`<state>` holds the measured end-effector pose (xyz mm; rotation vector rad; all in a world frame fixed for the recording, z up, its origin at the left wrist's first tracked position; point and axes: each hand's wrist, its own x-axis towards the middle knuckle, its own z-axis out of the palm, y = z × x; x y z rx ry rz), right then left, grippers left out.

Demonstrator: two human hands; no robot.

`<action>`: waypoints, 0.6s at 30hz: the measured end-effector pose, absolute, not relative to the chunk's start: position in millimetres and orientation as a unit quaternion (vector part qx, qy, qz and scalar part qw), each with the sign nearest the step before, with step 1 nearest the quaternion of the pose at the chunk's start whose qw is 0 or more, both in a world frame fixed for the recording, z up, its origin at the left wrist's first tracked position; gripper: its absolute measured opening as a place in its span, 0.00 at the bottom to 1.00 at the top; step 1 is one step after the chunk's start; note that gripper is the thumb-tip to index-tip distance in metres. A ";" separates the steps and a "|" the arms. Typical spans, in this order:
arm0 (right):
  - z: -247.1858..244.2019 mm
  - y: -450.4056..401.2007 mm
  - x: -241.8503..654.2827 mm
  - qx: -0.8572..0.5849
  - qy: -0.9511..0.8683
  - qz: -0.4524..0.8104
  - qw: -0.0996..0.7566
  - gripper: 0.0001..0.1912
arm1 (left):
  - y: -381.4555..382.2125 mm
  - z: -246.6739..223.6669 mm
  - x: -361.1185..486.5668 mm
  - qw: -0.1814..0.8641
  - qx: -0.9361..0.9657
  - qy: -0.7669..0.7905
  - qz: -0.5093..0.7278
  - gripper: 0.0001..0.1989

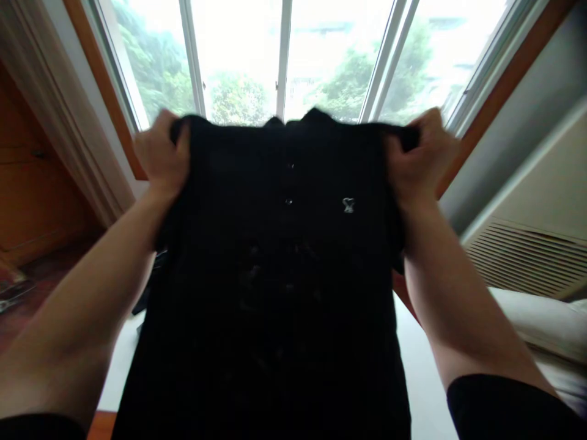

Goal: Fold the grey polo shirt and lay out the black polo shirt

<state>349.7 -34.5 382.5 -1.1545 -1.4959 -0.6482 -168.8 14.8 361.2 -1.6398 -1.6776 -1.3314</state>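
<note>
A black polo shirt (284, 263) hangs stretched out in front of me, its front facing me. Two buttons run down the placket, and a small pale emblem sits on the right side of the chest. My left hand (164, 150) is closed round the shirt's left shoulder. At the opposite shoulder, my right hand (419, 156) grips the cloth in the same way. The collar stands up slightly between them. Below, the shirt's lower part runs out of the frame and covers much of the surface behind it.
A white tabletop (410, 360) with a wooden edge shows on both sides of the shirt. Beyond it are wide windows (243, 55). A curtain (59, 104) and wooden cabinet (41, 177) stand left; a vented pale unit (527, 250) and white bundled fabric (541, 324) are right.
</note>
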 end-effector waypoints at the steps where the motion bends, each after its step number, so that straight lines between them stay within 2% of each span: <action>1: 364.2 -19.9 335.8 -0.508 -0.646 -0.271 0.501 0.28 | 15.5 343.8 -154.3 0.216 -0.600 -0.626 -0.450 0.27; 4: 295.2 32.7 310.2 -0.561 -0.731 -0.196 0.335 0.23 | 26.0 268.8 -117.1 0.149 -0.641 -0.693 -0.295 0.23; 7: 219.5 75.4 303.4 -0.579 -0.790 -0.119 0.160 0.22 | 40.7 184.7 -94.2 0.081 -0.684 -0.692 -0.217 0.26; 9: 176.1 89.5 298.3 -0.578 -0.809 -0.053 0.094 0.24 | 48.0 135.3 -82.7 0.032 -0.719 -0.673 -0.170 0.23; 13: 116.8 91.1 275.5 -0.550 -0.832 0.036 0.058 0.24 | 51.2 61.9 -59.2 -0.033 -0.757 -0.643 -0.112 0.26; 18: 67.7 78.5 249.8 -0.539 -0.836 0.069 0.081 0.27 | 40.0 9.5 -44.4 -0.069 -0.763 -0.639 -0.075 0.33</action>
